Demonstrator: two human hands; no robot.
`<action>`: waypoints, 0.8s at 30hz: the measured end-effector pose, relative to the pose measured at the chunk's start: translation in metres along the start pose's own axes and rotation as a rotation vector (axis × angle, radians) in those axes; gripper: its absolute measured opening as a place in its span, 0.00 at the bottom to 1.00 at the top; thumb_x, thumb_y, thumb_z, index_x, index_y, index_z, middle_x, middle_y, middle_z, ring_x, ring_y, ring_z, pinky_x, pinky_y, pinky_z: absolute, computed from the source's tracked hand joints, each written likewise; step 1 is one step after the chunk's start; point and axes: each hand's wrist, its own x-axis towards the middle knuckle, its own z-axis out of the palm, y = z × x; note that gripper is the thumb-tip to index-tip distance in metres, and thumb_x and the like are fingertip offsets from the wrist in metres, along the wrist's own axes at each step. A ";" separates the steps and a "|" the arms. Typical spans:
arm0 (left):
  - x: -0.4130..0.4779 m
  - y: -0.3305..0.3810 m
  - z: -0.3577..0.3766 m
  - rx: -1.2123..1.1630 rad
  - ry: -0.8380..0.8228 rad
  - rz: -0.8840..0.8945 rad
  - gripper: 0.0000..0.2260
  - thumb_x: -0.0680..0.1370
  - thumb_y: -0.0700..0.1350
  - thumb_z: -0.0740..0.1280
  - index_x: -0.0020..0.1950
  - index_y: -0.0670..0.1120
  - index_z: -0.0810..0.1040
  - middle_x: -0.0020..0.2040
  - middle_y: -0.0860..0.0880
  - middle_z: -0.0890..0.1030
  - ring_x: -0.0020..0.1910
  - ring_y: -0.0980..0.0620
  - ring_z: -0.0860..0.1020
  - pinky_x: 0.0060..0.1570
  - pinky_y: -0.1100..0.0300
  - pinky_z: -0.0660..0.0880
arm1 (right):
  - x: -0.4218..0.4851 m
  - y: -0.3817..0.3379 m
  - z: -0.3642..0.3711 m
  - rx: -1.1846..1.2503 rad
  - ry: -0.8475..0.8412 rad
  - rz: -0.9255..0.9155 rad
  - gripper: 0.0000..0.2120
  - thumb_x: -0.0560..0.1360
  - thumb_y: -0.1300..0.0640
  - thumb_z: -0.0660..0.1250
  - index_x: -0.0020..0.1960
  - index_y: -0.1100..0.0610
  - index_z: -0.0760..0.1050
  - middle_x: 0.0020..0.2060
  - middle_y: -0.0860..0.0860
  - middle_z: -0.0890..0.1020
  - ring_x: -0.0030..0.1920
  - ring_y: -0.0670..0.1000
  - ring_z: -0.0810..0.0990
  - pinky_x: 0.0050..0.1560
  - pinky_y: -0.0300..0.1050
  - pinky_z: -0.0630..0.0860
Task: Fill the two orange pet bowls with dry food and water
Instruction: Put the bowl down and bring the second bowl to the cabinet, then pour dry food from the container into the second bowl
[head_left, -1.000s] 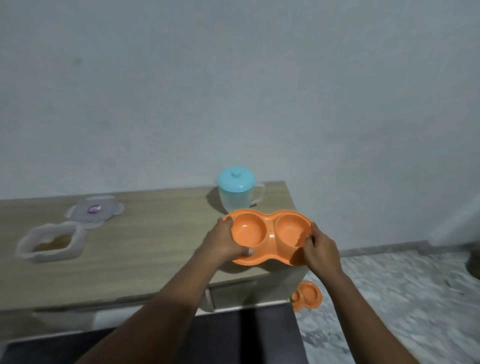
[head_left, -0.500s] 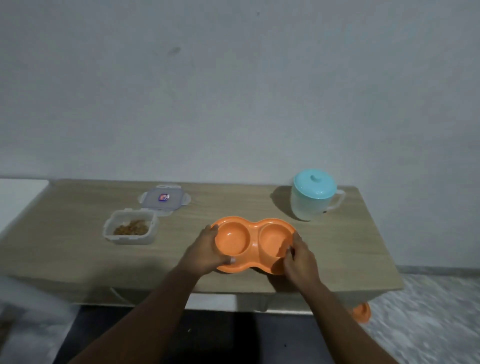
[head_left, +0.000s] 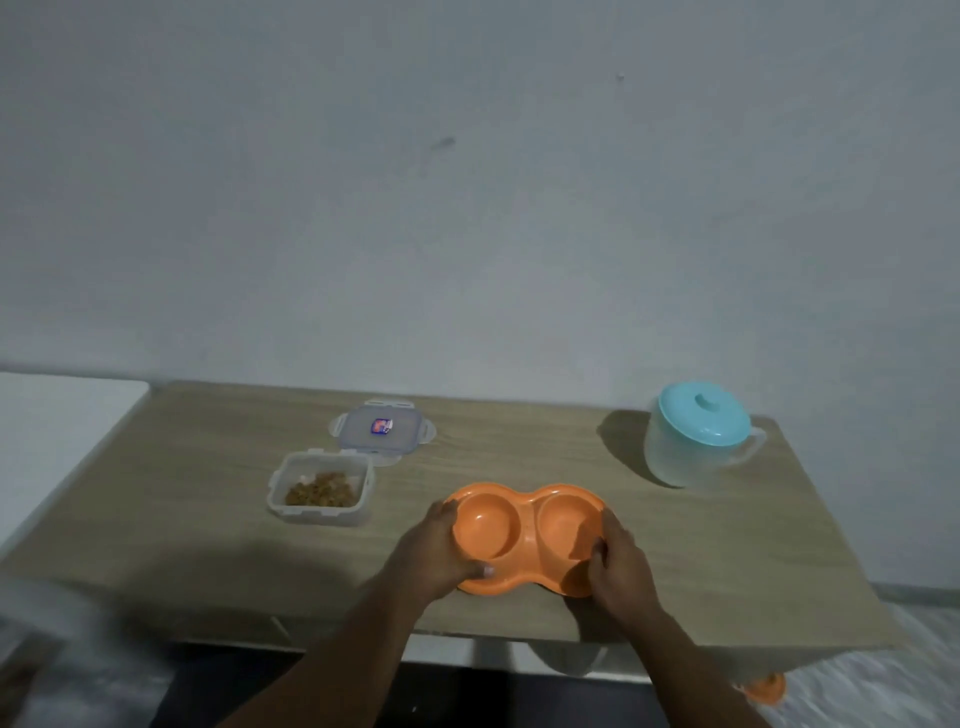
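An orange double pet bowl (head_left: 524, 535) rests on the wooden table (head_left: 701, 561), both wells empty. My left hand (head_left: 434, 556) grips its left end and my right hand (head_left: 618, 564) grips its right end. A clear open container with brown dry food (head_left: 319, 488) stands to the left of the bowl. A translucent jug with a turquoise lid (head_left: 696, 441) stands at the back right. A second orange bowl (head_left: 763, 688) peeks out on the floor under the table's right corner.
The container's clear lid (head_left: 382, 428) lies flat behind the food container. A grey wall runs right behind the table. A white surface (head_left: 52, 431) adjoins the table's left end. Marbled floor shows at the lower right.
Both hands have carried the double bowl from the table's right end toward its middle and lowered it onto the tabletop. The view has swung left and closer.
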 end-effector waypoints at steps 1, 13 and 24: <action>-0.001 0.000 -0.001 0.007 0.002 -0.006 0.47 0.54 0.66 0.78 0.71 0.61 0.65 0.66 0.59 0.72 0.62 0.51 0.77 0.62 0.51 0.75 | -0.002 -0.003 0.001 0.004 0.014 0.009 0.27 0.79 0.58 0.59 0.77 0.58 0.60 0.66 0.63 0.73 0.63 0.63 0.75 0.63 0.53 0.71; -0.017 -0.035 -0.111 0.021 0.054 0.127 0.59 0.66 0.64 0.78 0.82 0.53 0.40 0.77 0.56 0.29 0.79 0.53 0.33 0.81 0.45 0.50 | -0.018 -0.119 0.047 0.083 0.202 -0.155 0.24 0.81 0.58 0.59 0.76 0.60 0.62 0.74 0.58 0.68 0.77 0.56 0.58 0.71 0.42 0.56; 0.011 -0.173 -0.201 -0.075 0.140 -0.183 0.65 0.53 0.70 0.80 0.82 0.55 0.50 0.81 0.51 0.60 0.77 0.49 0.65 0.74 0.47 0.67 | -0.012 -0.251 0.187 0.224 -0.134 -0.269 0.26 0.78 0.55 0.59 0.75 0.55 0.59 0.68 0.54 0.74 0.67 0.54 0.73 0.65 0.42 0.70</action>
